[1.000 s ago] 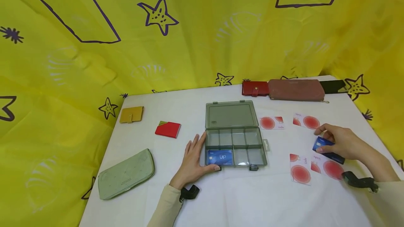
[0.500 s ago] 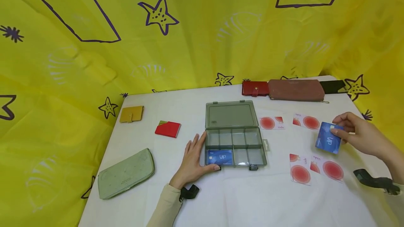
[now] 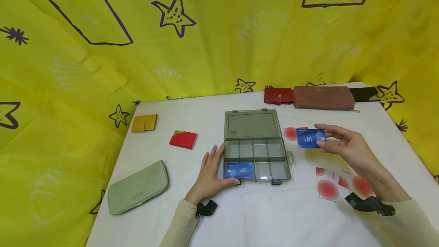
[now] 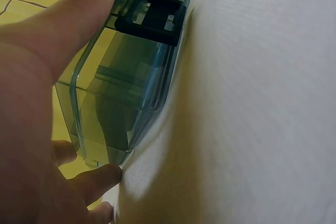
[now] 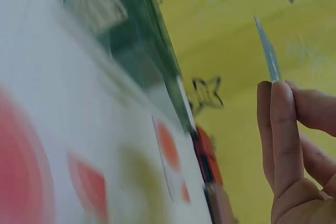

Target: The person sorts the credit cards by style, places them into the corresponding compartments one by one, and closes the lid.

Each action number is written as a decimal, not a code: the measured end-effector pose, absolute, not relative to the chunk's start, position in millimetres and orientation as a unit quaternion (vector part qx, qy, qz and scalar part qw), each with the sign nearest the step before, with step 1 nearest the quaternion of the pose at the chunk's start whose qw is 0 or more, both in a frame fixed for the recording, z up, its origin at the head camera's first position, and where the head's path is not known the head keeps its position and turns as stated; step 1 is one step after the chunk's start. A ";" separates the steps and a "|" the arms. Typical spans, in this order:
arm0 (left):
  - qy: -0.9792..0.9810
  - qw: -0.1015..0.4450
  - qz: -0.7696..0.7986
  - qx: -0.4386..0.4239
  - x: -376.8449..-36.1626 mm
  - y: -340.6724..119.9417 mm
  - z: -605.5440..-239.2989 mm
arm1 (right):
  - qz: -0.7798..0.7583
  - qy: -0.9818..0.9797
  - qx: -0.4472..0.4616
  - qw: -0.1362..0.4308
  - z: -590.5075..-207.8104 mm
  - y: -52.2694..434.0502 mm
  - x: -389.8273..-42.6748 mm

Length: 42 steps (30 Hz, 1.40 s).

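My right hand (image 3: 346, 148) pinches a blue VIP card (image 3: 306, 139) between thumb and fingers, raised above the table. In the right wrist view the card (image 5: 269, 51) shows almost edge-on. A grey-green translucent compartment box (image 3: 253, 159) lies with its lid (image 3: 252, 124) thrown back. Another blue VIP card (image 3: 241, 170) lies flat in its front left compartment. With fingers spread, my left hand (image 3: 208, 174) touches the box's left side, its thumb along the front edge. The left wrist view shows the thumb (image 4: 79, 22) beside a dark latch (image 4: 149, 17).
White-and-red cards (image 3: 327, 188) lie to the right of the box, partly hidden by my right hand and wrist. A red wallet (image 3: 278, 96) and a brown wallet (image 3: 324, 97) lie along the back. Leftward are a green pouch (image 3: 138, 188), a red cardholder (image 3: 183, 139) and a yellow wallet (image 3: 144, 123).
My right hand has picked up the blue card from over the white-and-red cards, turned it face-on and carried it left toward the box. My left hand stays at the box.
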<state>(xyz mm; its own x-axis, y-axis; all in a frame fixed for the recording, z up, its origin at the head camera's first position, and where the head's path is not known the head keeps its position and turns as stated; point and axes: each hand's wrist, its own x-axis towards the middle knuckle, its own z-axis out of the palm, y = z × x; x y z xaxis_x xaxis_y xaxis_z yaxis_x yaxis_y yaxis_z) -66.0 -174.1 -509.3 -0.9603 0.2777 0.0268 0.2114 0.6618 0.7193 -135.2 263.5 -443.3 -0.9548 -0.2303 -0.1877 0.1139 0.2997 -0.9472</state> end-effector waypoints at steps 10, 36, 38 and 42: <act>0.913 0.052 0.383 0.129 -67.8 -172.9 -509.8 | -0.648 0.721 -0.177 0.173 -463.8 178.4 -120.1; 0.909 0.042 0.389 0.141 -66.0 -176.8 -506.8 | -0.402 0.850 -0.340 0.007 -477.6 100.0 -110.0; 0.911 0.046 0.388 0.137 -66.3 -177.0 -507.5 | -0.405 0.848 -0.341 0.001 -475.7 104.8 -113.6; 0.913 0.051 0.384 0.131 -66.3 -176.0 -509.9 | -0.412 0.850 -0.324 -0.055 -468.7 129.3 -131.9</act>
